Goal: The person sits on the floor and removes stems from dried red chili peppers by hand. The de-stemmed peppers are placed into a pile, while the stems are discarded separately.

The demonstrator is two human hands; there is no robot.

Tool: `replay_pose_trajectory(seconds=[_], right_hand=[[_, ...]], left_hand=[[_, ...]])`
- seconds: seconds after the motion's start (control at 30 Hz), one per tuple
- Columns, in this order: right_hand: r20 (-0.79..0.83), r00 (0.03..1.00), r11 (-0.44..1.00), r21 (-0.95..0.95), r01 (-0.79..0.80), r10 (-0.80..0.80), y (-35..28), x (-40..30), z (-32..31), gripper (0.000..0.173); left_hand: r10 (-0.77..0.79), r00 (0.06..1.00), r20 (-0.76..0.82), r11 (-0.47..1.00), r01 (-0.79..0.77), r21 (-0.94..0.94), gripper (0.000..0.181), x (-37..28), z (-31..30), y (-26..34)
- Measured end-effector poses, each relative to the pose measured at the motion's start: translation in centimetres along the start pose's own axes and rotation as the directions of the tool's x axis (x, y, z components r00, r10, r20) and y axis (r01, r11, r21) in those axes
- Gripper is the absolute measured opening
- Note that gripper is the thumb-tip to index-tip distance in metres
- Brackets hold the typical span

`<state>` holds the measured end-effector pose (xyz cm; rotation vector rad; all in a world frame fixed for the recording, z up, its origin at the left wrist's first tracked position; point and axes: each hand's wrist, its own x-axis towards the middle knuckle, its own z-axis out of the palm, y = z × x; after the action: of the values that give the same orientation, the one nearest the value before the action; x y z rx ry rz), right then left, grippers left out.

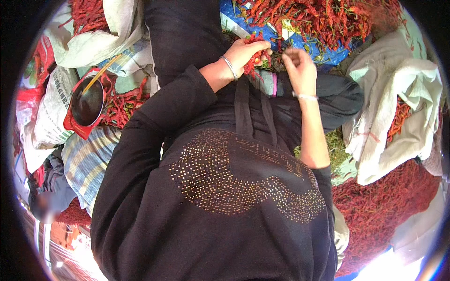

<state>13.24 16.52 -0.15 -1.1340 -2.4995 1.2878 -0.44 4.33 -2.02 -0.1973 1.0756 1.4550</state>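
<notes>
My left hand (242, 56) is closed around a bunch of dried red chillies (258, 63), whose tips stick out above and below the fingers. A metal bangle circles that wrist. Just to the right, my right hand (300, 68) is held with thumb and fingers curled together; whether a chilli or stem is pinched there cannot be made out. Beyond both hands, a heap of dried red chillies (316, 21) with stems lies on a blue plastic sheet (267, 33). Loose chillies and stems are scattered along its near side.
On the left, a dark bowl with chopsticks (88, 102) rests on a red bag near more chillies (123, 109). White woven sacks (379, 66) holding chillies stand at both sides. A large chilli pile (379, 210) spreads at right. Another person (56, 186) is at lower left.
</notes>
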Motion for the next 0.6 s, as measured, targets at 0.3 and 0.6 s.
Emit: replay_pose_trajectory(seconds=[0.3, 0.6], right_hand=[[-0.073, 0.994, 0.973, 0.212, 0.095, -0.081, 4.9, 6.2, 1.3, 0.011], [0.009, 0.977, 0.666, 0.731, -0.15, 0.211, 0.9, -0.6, -0.7, 0.007]], left_hand=[[0.031, 0.998, -0.055, 1.0, -0.031, 0.005, 0.016, 1.2, 0.8, -0.1], [0.053, 0.995, 0.083, 0.957, -0.075, 0.281, 0.023, 1.3, 1.6, -1.3]])
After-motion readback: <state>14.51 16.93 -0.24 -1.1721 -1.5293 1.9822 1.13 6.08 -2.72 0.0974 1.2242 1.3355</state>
